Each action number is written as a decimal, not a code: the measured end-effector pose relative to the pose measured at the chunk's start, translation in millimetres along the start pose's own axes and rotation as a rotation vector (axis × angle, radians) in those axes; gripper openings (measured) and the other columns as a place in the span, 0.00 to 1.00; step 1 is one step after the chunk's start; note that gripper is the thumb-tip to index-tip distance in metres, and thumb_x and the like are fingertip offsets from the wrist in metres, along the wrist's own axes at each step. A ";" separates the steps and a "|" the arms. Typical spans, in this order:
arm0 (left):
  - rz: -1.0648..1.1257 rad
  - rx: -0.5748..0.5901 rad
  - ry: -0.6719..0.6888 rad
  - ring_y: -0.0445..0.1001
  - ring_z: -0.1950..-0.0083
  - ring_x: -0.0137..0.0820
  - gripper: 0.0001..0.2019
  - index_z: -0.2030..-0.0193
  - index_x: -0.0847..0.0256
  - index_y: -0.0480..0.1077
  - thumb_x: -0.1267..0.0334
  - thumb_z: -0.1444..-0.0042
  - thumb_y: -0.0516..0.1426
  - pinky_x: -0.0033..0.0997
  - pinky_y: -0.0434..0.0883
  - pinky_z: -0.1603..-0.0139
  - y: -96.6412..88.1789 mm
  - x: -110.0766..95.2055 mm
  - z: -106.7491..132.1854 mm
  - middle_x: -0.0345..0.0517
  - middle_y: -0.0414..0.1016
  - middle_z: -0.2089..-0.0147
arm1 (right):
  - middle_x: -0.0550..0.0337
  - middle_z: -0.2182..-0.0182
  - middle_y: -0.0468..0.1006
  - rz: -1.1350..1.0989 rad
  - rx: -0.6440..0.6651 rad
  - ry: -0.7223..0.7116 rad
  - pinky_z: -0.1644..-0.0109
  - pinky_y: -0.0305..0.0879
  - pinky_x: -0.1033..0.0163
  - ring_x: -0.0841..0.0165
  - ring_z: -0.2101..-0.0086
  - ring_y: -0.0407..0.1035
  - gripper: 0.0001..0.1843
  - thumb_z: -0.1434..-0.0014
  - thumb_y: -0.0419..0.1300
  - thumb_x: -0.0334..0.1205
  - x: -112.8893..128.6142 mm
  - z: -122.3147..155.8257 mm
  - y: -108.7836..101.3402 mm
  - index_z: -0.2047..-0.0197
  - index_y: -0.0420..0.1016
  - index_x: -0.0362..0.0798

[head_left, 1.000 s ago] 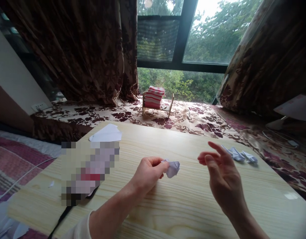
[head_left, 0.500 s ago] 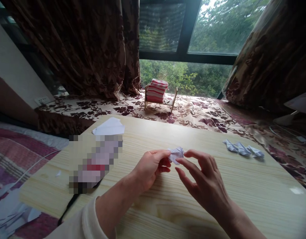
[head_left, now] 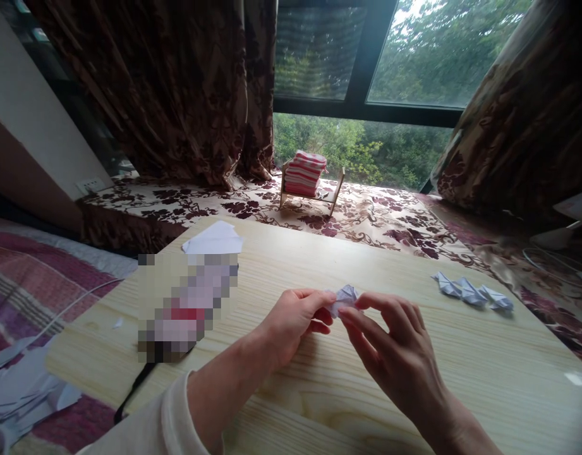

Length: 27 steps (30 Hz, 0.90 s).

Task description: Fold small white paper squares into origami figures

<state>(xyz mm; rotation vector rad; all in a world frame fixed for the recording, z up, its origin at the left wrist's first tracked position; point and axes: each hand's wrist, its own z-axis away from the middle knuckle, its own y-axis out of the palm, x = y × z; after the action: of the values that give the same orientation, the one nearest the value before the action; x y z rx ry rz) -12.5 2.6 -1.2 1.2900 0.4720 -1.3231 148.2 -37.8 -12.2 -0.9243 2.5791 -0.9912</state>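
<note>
Above the middle of the wooden table, a small white piece of folded paper is between my two hands. My left hand pinches its left side between thumb and fingers. At its right edge and lower corner, the thumb and fingers of my right hand are closed on it. The fingertips cover part of its folds. Over to the right, several small folded paper pieces sit in a row, touching or nearly so.
The light wooden table carries a stack of white paper at its back left and a blurred-out item with a black strap. Beyond, a little wooden stand holds striped cloths. Paper scraps lie at lower left.
My right thumb and fingers have come in from apart and closed on the folded paper's right side. My left hand keeps its pinch. The whole view has shifted slightly.
</note>
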 end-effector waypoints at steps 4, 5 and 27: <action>-0.024 0.004 0.017 0.65 0.71 0.26 0.11 0.77 0.67 0.73 0.59 0.59 0.63 0.28 0.62 0.69 -0.1 2.1 -0.8 0.43 0.69 0.75 | 0.52 0.62 0.72 -0.026 -0.009 0.027 0.58 0.61 0.56 0.62 0.62 0.66 0.13 0.44 0.59 0.27 1.9 -1.9 -1.1 0.57 0.73 0.51; -0.029 0.004 0.022 0.65 0.71 0.26 0.11 0.78 0.66 0.72 0.58 0.59 0.63 0.28 0.63 0.69 -0.1 2.6 -1.0 0.43 0.69 0.75 | 0.53 0.63 0.72 -0.032 -0.011 0.034 0.59 0.61 0.57 0.63 0.62 0.67 0.12 0.43 0.59 0.27 2.1 -2.2 -1.5 0.58 0.74 0.51; -0.168 0.084 0.073 0.64 0.72 0.26 0.11 0.78 0.66 0.73 0.59 0.55 0.61 0.28 0.61 0.66 2.7 2.7 2.7 0.42 0.68 0.78 | 0.54 0.68 0.72 -0.009 0.034 0.168 0.61 0.61 0.57 0.63 0.65 0.65 0.03 0.44 0.58 0.32 -1.3 0.6 0.0 0.67 0.73 0.47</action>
<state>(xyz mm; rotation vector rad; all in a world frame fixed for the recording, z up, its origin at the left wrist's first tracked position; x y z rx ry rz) -10.4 -1.7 -1.6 1.3967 0.5916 -1.4520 149.4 -37.3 -12.7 -0.8796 2.6872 -1.1577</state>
